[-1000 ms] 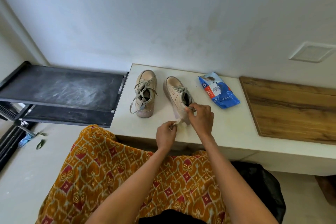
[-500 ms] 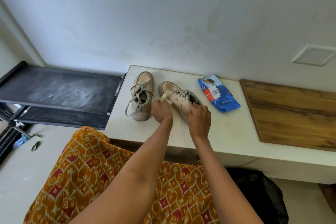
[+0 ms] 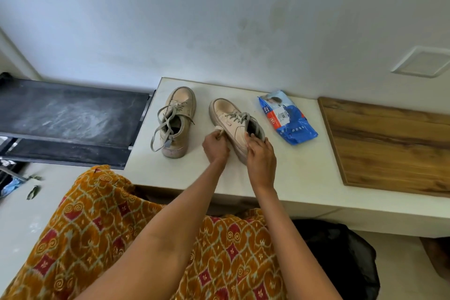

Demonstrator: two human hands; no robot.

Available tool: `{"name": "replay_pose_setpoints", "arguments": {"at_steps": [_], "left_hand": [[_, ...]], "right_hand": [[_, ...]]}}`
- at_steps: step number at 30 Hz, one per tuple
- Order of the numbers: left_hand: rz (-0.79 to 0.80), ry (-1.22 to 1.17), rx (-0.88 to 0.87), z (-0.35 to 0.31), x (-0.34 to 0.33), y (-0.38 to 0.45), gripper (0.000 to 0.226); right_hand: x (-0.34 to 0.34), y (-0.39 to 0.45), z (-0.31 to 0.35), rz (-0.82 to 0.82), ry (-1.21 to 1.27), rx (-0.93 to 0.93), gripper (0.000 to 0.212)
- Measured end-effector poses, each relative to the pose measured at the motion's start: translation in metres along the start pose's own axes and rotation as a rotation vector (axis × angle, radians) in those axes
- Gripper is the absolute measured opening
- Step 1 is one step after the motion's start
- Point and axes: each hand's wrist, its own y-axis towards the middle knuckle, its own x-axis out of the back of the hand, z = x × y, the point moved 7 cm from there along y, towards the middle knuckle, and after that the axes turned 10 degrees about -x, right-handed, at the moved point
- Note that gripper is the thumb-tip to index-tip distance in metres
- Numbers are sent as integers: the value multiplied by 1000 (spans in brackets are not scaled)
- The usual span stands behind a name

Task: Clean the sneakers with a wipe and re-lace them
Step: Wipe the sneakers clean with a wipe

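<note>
Two beige sneakers stood on the white counter [image 3: 304, 178], toes toward the wall. The left sneaker [image 3: 176, 120] sat apart, its grey laces loose and trailing over its side. The right sneaker [image 3: 235, 124] was tilted onto its edge, laces threaded at the tongue. The person's right hand [image 3: 260, 156] gripped that shoe at the heel and collar, fingers curled over the opening. The left hand [image 3: 215, 145] pinched a small white wipe [image 3: 219, 130] against the shoe's left sidewall, fingers closed around it. A blue wipe packet [image 3: 288, 118] lay just beside the right sneaker, near a wooden board [image 3: 394, 143].
</note>
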Motion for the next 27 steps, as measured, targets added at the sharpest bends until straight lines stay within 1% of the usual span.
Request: {"name": "replay_pose_setpoints", "arguments": {"at_steps": [3, 8, 15, 17, 21, 22, 25, 27], "left_hand": [[62, -66, -1, 1, -5, -17, 22], [228, -54, -85, 2, -3, -35, 20], [337, 10, -168, 2, 11, -55, 14], [296, 32, -171, 9, 24, -60, 15], [87, 79, -126, 12, 52, -52, 17], [64, 79, -104, 9, 56, -50, 17], [63, 53, -84, -2, 55, -40, 17], [77, 50, -57, -3, 54, -34, 18]], "right_hand": [[4, 1, 1, 12, 22, 10, 42], [6, 1, 6, 24, 40, 5, 41], [2, -6, 18, 52, -10, -55, 41], [0, -14, 28, 63, -21, -41, 41], [0, -29, 39, 89, 6, 36, 44], [0, -30, 36, 107, 31, 19, 45], [-9, -28, 25, 201, 148, -125, 49], [-10, -25, 26, 180, 199, -160, 45]]}}
